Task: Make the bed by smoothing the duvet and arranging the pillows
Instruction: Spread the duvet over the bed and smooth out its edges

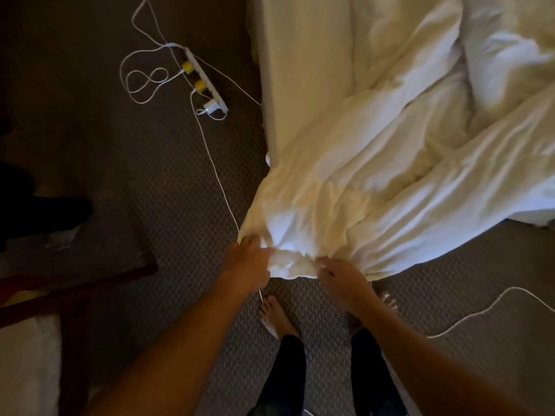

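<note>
White, rumpled duvet (375, 187) spills off the bed's (303, 70) corner toward six o'clock, its bunched edge hanging over patterned brown carpet (168, 187). The left hand (249, 265) grips that edge with curled fingers; the right hand (339, 277) pinches it just beside. At eleven o'clock, a power strip (205, 79) lies among white cords.
</note>
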Action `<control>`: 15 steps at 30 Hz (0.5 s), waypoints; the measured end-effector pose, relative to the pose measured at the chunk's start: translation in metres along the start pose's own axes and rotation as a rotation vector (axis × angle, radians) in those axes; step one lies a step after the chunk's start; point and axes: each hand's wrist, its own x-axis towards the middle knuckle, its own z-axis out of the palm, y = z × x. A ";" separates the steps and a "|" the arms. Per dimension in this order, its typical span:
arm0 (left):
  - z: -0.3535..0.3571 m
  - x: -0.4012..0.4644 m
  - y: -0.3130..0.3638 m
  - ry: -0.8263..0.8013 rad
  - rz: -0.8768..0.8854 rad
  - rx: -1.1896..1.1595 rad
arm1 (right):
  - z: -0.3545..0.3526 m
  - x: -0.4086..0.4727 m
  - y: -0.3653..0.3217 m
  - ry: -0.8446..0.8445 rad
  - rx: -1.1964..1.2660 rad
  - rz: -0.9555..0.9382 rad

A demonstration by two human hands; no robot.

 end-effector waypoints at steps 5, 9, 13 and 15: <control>-0.049 0.013 0.047 0.170 0.043 -0.170 | -0.042 -0.023 0.003 0.338 0.419 0.076; -0.101 0.030 0.101 0.198 0.145 -0.253 | -0.076 -0.035 0.030 0.611 0.663 0.272; -0.133 0.054 0.175 0.221 0.306 -0.255 | -0.107 -0.035 0.087 0.843 0.974 0.570; -0.142 0.070 0.215 0.273 0.382 -0.240 | -0.120 -0.025 0.121 0.889 1.126 0.659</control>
